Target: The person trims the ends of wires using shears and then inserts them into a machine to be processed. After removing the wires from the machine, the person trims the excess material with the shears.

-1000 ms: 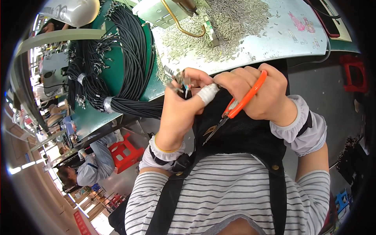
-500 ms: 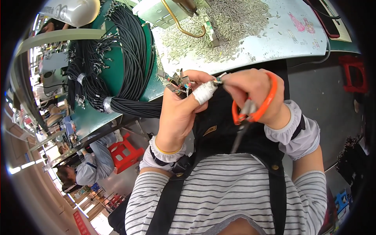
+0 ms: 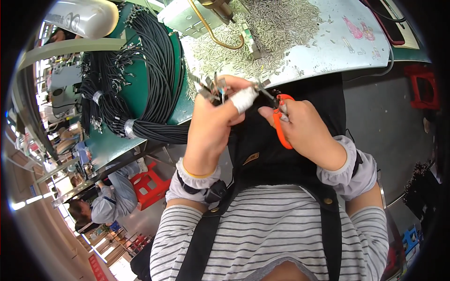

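Observation:
My left hand [image 3: 210,122], with white tape wrapped round its thumb, is closed on the ends of several black cables. Their metal connectors [image 3: 220,89] and thin coloured wires stick out above the fingers. My right hand [image 3: 307,131] grips a pair of scissors [image 3: 280,127] by its orange loop handles. The scissors' blades point up and left and reach a cable end at the tip of my taped thumb. Whether the blades touch the wires there I cannot tell. From my left hand the black cable bundle [image 3: 159,133] runs left onto the green table.
Small metal pins [image 3: 281,28] lie heaped on a white board [image 3: 328,56] beyond my hands. Behind them stands a bench machine [image 3: 192,18] with a brass tube. More black cables [image 3: 161,70] are coiled on the green table [image 3: 110,140]. A co-worker [image 3: 101,203] sits by a red stool [image 3: 147,187].
The scissors have swung round in my right hand: the blades pointed down toward my body and now point at the cable end. My right fingers have left that cable end; my left hand keeps its hold.

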`<act>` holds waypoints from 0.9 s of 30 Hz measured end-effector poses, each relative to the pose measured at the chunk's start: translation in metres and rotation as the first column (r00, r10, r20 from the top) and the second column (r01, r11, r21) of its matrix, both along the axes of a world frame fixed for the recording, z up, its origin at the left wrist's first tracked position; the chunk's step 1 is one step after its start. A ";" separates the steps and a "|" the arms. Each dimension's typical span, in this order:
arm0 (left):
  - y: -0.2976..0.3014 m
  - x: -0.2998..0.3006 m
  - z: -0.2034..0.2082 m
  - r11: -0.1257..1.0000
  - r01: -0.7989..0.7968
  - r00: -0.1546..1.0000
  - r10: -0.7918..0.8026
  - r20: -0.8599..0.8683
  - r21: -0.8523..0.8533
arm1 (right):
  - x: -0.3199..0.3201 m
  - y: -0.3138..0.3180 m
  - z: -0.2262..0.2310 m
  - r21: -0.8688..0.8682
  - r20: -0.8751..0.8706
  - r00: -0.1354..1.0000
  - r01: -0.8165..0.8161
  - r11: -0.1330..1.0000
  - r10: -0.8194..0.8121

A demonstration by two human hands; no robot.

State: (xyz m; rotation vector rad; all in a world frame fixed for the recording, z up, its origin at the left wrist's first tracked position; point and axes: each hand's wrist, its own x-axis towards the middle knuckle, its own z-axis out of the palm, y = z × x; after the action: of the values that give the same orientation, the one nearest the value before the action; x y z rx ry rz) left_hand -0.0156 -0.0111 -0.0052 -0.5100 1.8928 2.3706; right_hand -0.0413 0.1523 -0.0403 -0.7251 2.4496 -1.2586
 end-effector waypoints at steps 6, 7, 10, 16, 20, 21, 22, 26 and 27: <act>-0.018 -0.044 -0.016 0.944 -0.016 0.999 0.005 0.032 0.329 | -0.021 -0.010 0.006 -0.396 0.412 0.897 0.337 0.854 -0.163; -0.019 -0.050 -0.017 0.946 -0.033 0.999 0.029 0.016 0.324 | -0.029 -0.013 0.009 -0.463 0.416 0.887 0.397 0.792 -0.201; -0.022 -0.063 -0.017 0.959 0.010 1.000 -0.016 0.020 0.283 | -0.061 -0.023 0.008 -0.451 0.333 0.918 0.357 0.818 -0.217; -0.027 -0.071 -0.012 0.979 0.053 0.995 -0.068 0.068 0.199 | -0.091 -0.035 0.005 -0.412 0.357 0.929 0.248 0.877 -0.095; -0.031 -0.072 -0.012 0.972 0.074 0.993 -0.092 0.071 0.225 | -0.093 -0.033 0.006 -0.418 0.391 0.920 0.208 0.884 -0.032; -0.031 -0.072 -0.012 0.972 0.070 0.994 -0.087 0.064 0.222 | -0.092 -0.034 0.004 -0.430 0.384 0.922 0.213 0.877 -0.036; -0.031 -0.072 -0.012 0.973 0.067 0.995 -0.081 0.057 0.220 | -0.092 -0.034 0.002 -0.443 0.378 0.925 0.217 0.870 -0.039; -0.031 -0.072 -0.014 0.974 0.059 0.997 -0.070 0.043 0.218 | -0.092 -0.034 0.002 -0.462 0.371 0.928 0.227 0.858 -0.046; -0.031 -0.071 -0.013 0.974 0.058 0.997 -0.068 0.038 0.218 | -0.091 -0.034 0.003 -0.466 0.369 0.928 0.229 0.855 -0.048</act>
State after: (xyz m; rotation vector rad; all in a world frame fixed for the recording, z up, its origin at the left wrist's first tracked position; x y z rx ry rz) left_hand -0.0871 -0.0423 -0.0186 -0.4724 1.5817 2.4615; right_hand -0.1327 0.1181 -0.0376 -0.3871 1.9259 -1.9378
